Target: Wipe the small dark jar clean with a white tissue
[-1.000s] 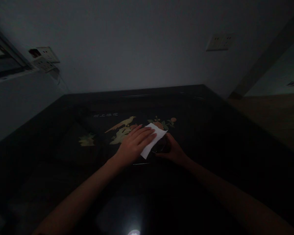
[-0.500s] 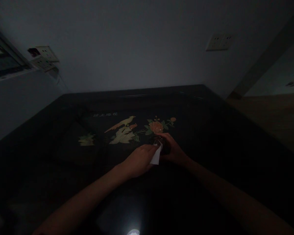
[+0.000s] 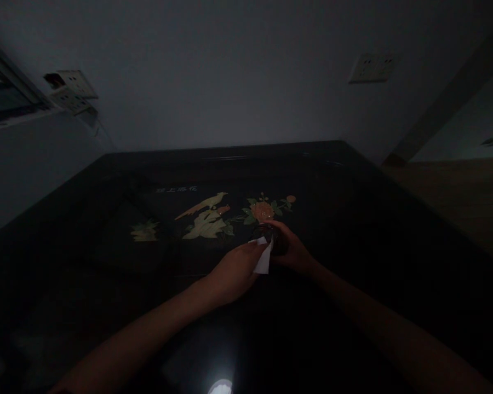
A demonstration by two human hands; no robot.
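Note:
My left hand [image 3: 235,272] is closed on a white tissue [image 3: 263,261], pinched between thumb and fingers, with its lower edge hanging loose. Just to the right, my right hand [image 3: 294,249] curls around a small dark, glassy, rounded container [image 3: 278,241]. The tissue lies against the near left side of this container. Dim light hides the container's exact kind, and fingers cover part of it. Both hands are low over the glossy black table [image 3: 213,350], in front of an orange flower picture [image 3: 262,211] on its surface.
A bird picture [image 3: 207,213] decorates the table left of the flower. Behind stands a plain wall [image 3: 230,76] with a double socket [image 3: 373,68] at right and more sockets [image 3: 74,93] at left. A bright reflection [image 3: 221,387] shows at the near edge. Wooden floor [image 3: 456,191] lies to the right.
The tissue has shifted slightly right and its upper edge has folded differently against the container. My right hand stays around the container. The view has tilted a little.

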